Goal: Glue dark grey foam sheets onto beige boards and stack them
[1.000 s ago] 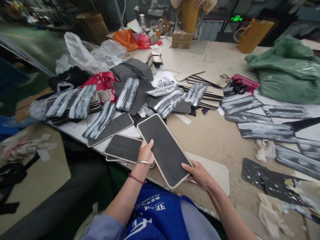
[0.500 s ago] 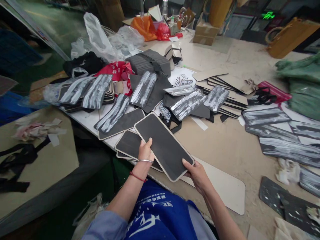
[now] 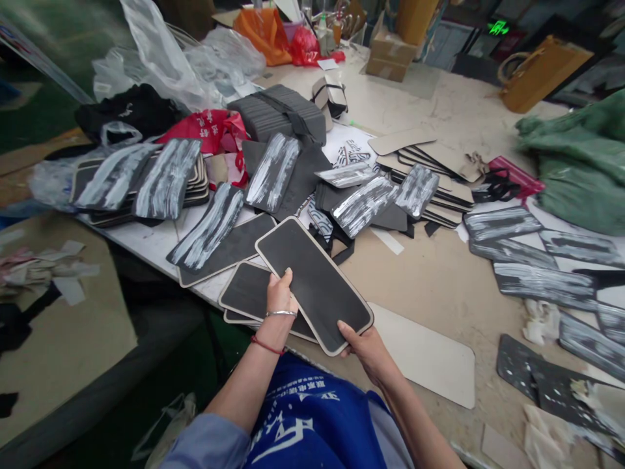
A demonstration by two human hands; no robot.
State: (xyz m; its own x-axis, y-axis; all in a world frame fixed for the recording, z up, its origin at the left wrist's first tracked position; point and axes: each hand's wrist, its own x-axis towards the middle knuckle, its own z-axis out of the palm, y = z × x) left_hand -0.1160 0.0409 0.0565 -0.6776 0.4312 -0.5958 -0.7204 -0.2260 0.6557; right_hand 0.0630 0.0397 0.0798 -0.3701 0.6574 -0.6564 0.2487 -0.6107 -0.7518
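Observation:
A black panel with a pale border is held tilted above the table's near edge. My left hand grips its lower left side, thumb on the black face. At its lower right corner my right hand pinches it, thumb on top and fingers underneath. Beneath and left of it lie similar black panels, partly covered. A plain beige board rests to the right of my right hand. Beyond the held panel, a white-streaked dark piece lies on other dark pieces.
Streaked pieces top a stack at the left, and others lie at the right. A strapped grey stack, beige panels, plastic bags and a green sack stand farther back.
The view has shifted slightly, moving most of the table's contents leftward. My right hand has slid a little leftward along the held panel's lower end. Both hands keep hold of it.

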